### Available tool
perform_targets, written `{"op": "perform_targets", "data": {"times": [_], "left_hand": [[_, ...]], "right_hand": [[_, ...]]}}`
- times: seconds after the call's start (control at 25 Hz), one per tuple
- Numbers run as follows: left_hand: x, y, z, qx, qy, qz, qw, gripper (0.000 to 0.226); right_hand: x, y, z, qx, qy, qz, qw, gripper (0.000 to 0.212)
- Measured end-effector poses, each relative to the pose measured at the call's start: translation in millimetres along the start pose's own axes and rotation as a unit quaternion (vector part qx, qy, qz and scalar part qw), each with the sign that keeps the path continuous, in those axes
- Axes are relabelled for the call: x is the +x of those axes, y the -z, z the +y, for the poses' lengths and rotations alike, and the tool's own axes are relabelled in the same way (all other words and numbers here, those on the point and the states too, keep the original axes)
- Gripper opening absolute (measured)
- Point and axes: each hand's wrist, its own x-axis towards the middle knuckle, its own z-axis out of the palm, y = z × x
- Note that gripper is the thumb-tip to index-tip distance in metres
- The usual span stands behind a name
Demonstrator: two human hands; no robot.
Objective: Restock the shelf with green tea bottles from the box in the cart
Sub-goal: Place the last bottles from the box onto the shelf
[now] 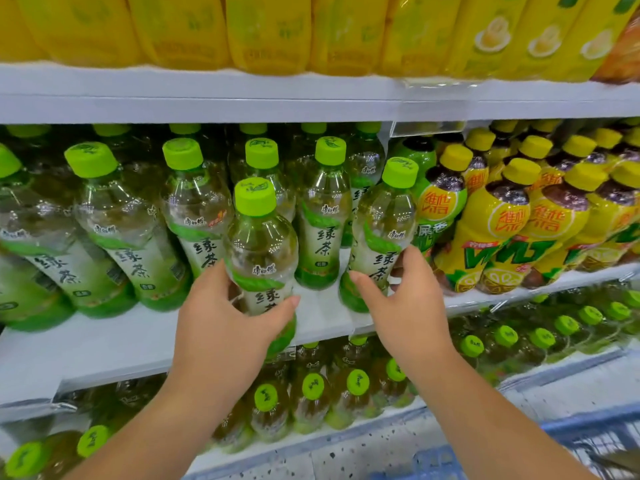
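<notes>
A: What is the left hand [225,317] doing?
B: It is wrapped round the lower body of the left bottle [261,244]. The thumb lies across the label front and the fingers curl round the far side, in a close grip.
A: And the right hand [405,299]?
B: It holds the right bottle [384,230] low down. The thumb tip is on the label's left edge and the fingers curl round the right side.
A: Where are the two bottles?
B: Both are at the front of the middle shelf [104,344]. The left one's base overlaps the front lip, and I can't tell whether it rests there. The right one leans with its top to the right, just beside the lemon bottles [502,237].
A: What are they made of?
B: Clear plastic, moulded at the shoulder, with pale tea inside. Each has a glossy white-and-green sleeve with dark characters and a ridged lime cap [255,197] stamped with a leaf.
A: What's behind them?
B: A row [124,237] of the same bottles, several deep. One stands between and behind the held pair. The shelf is smooth and white. The lemon bottles have yellow sleeves and yellow caps, with dark tea at the neck.
A: And farther off?
B: Below are more green caps [313,386]. Above are yellow packs [270,32], blurred.
</notes>
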Motion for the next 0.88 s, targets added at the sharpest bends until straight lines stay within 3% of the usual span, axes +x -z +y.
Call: {"op": "perform_targets", "data": {"times": [0.2, 0.44, 0.68, 0.88], "left_hand": [[1, 2, -3, 0.011, 0.006, -0.019, 1.000, 0.037], [0, 3, -7, 0.004, 0.002, -0.026, 1.000, 0.039], [2, 4, -4, 0.011, -0.009, -0.031, 0.999, 0.053], [2, 4, -9, 0.010, -0.015, -0.031, 0.999, 0.046]], "right_hand": [[-9, -2, 23, -0.036, -0.081, -0.060, 0.994, 0.050], [9, -16, 19, -0.030, -0.107, -0.013, 0.994, 0.032], [23, -34, 20, -0.002, -0.194, 0.078, 0.978, 0.059], [29, -39, 26, 0.012, -0.178, 0.075, 0.981, 0.040]]}}
